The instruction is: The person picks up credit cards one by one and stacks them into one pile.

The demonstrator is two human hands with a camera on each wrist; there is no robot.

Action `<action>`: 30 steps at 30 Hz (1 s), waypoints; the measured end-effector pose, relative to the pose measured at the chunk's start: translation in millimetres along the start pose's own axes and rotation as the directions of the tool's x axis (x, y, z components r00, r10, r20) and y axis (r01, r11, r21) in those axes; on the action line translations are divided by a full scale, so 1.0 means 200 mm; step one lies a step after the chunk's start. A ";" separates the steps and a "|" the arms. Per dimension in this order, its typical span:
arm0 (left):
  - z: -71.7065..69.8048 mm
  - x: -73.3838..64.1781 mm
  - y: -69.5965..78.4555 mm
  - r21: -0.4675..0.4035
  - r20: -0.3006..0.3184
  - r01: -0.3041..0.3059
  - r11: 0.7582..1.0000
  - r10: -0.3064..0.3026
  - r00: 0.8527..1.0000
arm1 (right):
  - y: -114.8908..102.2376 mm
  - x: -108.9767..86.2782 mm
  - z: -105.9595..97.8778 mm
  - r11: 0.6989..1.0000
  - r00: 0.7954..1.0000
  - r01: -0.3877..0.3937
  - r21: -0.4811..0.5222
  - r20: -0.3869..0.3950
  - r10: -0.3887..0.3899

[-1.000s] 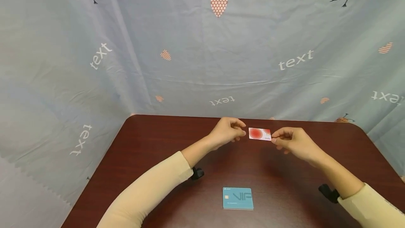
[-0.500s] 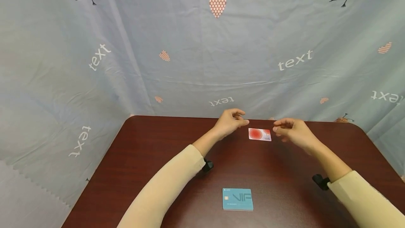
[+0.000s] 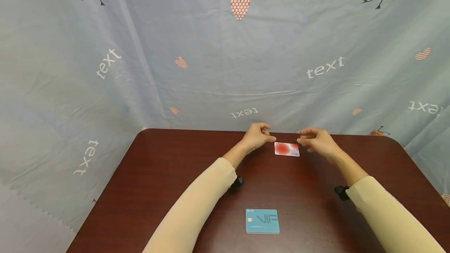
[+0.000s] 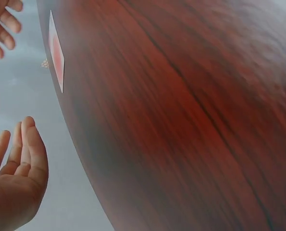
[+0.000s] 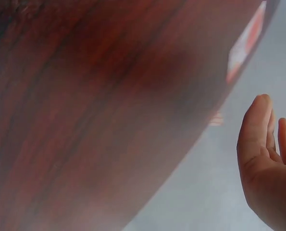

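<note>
A white card with red circles (image 3: 286,149) lies flat near the table's far edge, between the two hands in the head view. My left hand (image 3: 257,136) hovers at its left side, fingers loosely bent and holding nothing. On the other side my right hand (image 3: 319,142) is raised, thumb and fingers apart, also with nothing in it. Both wrist views show a gap between hand and card. A blue card marked VIP (image 3: 262,221) lies closer to me, away from both hands; its thick lower edge suggests more than one card.
The dark red wooden table (image 3: 183,167) has rounded far corners. A grey-blue curtain (image 3: 211,50) printed with hearts, birds and words hangs right behind its far edge and along the left. A black wrist camera (image 3: 341,193) sits under the right forearm.
The right hand has let go of the red-and-white card's right end and lifted off it. Both hands are now a little farther forward. The cards lie in place on the table.
</note>
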State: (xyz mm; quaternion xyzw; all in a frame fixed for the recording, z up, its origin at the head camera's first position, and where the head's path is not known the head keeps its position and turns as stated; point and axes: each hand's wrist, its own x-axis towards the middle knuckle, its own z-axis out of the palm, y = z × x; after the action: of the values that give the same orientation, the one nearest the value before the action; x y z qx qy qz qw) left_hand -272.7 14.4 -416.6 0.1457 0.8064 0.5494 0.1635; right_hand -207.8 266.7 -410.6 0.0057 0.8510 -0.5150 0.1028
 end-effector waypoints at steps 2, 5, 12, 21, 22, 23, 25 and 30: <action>0.02 0.02 0.00 0.018 -0.011 0.018 1.000 -0.018 1.000 | 0.03 0.02 0.00 1.000 1.000 -0.018 -0.008 0.010 0.018; 0.04 0.03 0.00 0.035 -0.013 0.035 0.999 -0.034 0.999 | 0.06 0.04 0.00 0.999 0.998 -0.050 -0.005 0.025 0.050; 0.08 0.06 -0.02 0.035 -0.022 0.066 0.997 -0.066 0.998 | 0.10 0.08 0.01 0.995 0.994 -0.088 -0.041 0.065 0.091; 0.14 0.08 -0.03 0.138 0.047 0.123 0.983 -0.131 0.990 | 0.12 0.13 0.01 0.986 0.987 -0.133 -0.097 0.079 0.141; 0.14 0.09 -0.03 0.167 0.048 0.129 0.978 -0.139 0.989 | 0.12 0.13 0.02 0.986 0.987 -0.131 -0.104 0.081 0.140; 0.14 0.09 -0.03 0.197 0.047 0.130 0.972 -0.142 0.989 | 0.12 0.14 0.02 0.985 0.987 -0.132 -0.108 0.082 0.141; 0.15 0.10 -0.04 0.247 0.042 0.132 0.960 -0.146 0.988 | 0.12 0.14 0.02 0.984 0.986 -0.133 -0.116 0.080 0.143; 0.16 0.11 -0.05 0.328 0.039 0.110 0.938 -0.130 0.991 | 0.12 0.14 0.03 0.982 0.987 -0.136 -0.131 0.070 0.146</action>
State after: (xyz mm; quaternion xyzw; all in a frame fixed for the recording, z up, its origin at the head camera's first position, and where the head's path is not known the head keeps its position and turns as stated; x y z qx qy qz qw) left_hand -280.1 46.3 -438.6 0.1375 0.8879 0.3934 0.1948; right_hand -232.0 270.4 -439.5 0.0390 0.8745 -0.4515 0.1728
